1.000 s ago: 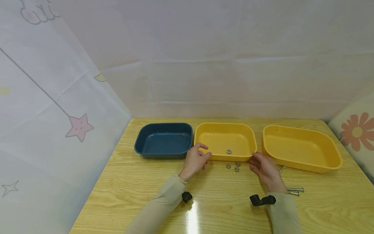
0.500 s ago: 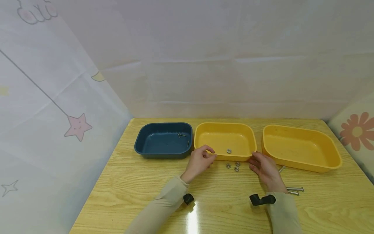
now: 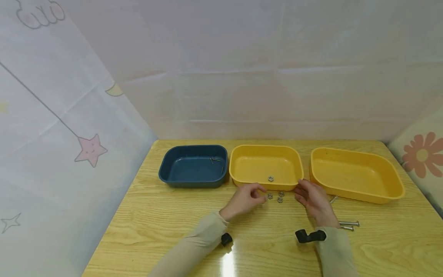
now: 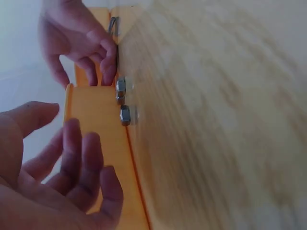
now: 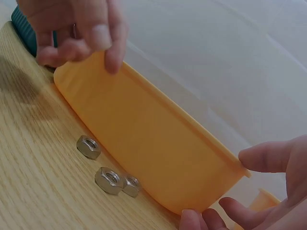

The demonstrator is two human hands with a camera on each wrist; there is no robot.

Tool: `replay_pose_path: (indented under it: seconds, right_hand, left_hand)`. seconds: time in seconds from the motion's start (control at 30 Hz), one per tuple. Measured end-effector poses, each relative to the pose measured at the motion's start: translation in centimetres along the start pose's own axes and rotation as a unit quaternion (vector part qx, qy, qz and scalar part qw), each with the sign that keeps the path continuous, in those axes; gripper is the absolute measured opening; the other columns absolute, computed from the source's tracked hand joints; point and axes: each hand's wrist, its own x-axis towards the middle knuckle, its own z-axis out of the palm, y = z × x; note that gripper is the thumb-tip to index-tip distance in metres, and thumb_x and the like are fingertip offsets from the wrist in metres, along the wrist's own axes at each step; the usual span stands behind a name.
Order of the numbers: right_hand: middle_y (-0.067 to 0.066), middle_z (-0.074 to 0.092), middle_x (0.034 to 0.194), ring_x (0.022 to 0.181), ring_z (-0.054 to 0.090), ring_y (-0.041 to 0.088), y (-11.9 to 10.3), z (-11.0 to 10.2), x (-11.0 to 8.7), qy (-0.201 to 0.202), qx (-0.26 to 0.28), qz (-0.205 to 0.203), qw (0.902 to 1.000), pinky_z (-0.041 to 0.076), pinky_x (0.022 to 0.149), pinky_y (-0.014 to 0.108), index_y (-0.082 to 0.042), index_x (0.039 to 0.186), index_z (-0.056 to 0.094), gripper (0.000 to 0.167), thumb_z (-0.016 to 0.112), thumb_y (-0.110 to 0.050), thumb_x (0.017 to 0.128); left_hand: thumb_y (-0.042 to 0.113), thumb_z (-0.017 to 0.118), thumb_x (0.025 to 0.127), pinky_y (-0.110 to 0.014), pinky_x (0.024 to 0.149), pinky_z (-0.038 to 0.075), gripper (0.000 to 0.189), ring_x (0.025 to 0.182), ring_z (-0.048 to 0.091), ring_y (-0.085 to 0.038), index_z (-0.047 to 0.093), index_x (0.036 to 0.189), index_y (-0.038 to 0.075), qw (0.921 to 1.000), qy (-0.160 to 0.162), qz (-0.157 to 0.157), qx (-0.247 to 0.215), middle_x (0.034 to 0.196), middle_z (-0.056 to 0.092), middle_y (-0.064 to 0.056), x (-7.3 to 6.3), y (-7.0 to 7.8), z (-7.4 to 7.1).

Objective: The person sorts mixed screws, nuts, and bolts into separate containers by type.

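My right hand [image 3: 314, 202] holds the front right corner of the middle yellow tray [image 3: 266, 186], one digit on its rim and other fingers low by its outer wall. My left hand [image 3: 245, 200] hovers in front of the same tray, fingers loosely bent and nothing between them. Just right of its fingertips lies a hex nut [image 3: 270, 196]. Two more nuts, a rear nut [image 3: 281, 194] and a front nut [image 3: 280, 200], sit on the table close by the tray wall. Inside the tray is another nut [image 3: 271, 179].
To the left stands a blue tray [image 3: 194, 184] with several thin screws [image 3: 215, 159]. At the right is a larger yellow tray [image 3: 360, 195]. Long bolts [image 3: 349, 223] lie on the wooden table [image 3: 145, 231] beside my right wrist, and another bolt [image 3: 333, 199] lies near that tray.
My left hand has come away from the middle tray's front rim, moving right and toward me to beside the loose nuts. My right hand has stayed at the tray's corner.
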Motion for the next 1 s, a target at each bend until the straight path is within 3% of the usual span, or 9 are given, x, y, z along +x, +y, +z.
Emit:
replay_pose_path:
  seconds: [0.37, 0.53, 0.73, 1.0]
  right_hand:
    - [-0.010, 0.067, 0.089, 0.087, 0.064, 0.007, 0.0, 0.1, 0.0, 0.001, -0.005, 0.005, 1.0000, 0.053, 0.080, 0.024, -0.018, 0.102, 0.061, 0.010, 0.055, -0.025, 0.099]
    - [-0.010, 0.067, 0.089, 0.087, 0.064, 0.006, -0.1, 0.1, -0.1, -0.004, -0.005, 0.000, 1.0000, 0.053, 0.080, 0.023, -0.019, 0.099, 0.062, 0.009, 0.055, -0.025, 0.099]
    - [-0.011, 0.066, 0.089, 0.087, 0.063, 0.006, -0.2, 0.1, -0.1, 0.001, -0.006, 0.003, 1.0000, 0.053, 0.080, 0.023, -0.020, 0.099, 0.061, 0.008, 0.056, -0.026, 0.098]
    - [-0.011, 0.066, 0.089, 0.087, 0.063, 0.006, -0.2, 0.2, 0.0, 0.003, -0.002, 0.006, 1.0000, 0.053, 0.080, 0.023, -0.019, 0.102, 0.060, 0.008, 0.057, -0.026, 0.098]
  left_hand:
    - [0.021, 0.072, 0.082, -0.018, 0.060, 0.044, 0.027, 0.063, 0.053, -0.001, 0.071, 0.106, 0.009, 0.9970, 0.030, -0.065, 0.030, 0.080, 0.068, 0.001, 0.1, -0.1, 1.9]
    - [0.027, 0.073, 0.081, -0.028, 0.076, 0.036, 0.029, 0.065, 0.052, 0.001, 0.071, 0.107, 0.017, 0.9929, 0.045, -0.087, 0.069, 0.074, 0.066, 0.008, 0.3, -0.1, 2.5]
    - [0.028, 0.072, 0.081, -0.031, 0.075, 0.027, 0.032, 0.066, 0.050, 0.000, 0.070, 0.111, 0.018, 0.9904, 0.043, -0.102, 0.084, 0.071, 0.063, 0.010, 0.6, 0.0, 3.0]
    - [0.027, 0.071, 0.082, -0.037, 0.077, 0.030, 0.037, 0.067, 0.051, -0.003, 0.068, 0.117, 0.019, 0.9887, 0.019, -0.111, 0.100, 0.072, 0.061, 0.010, 0.9, 0.2, 3.1]
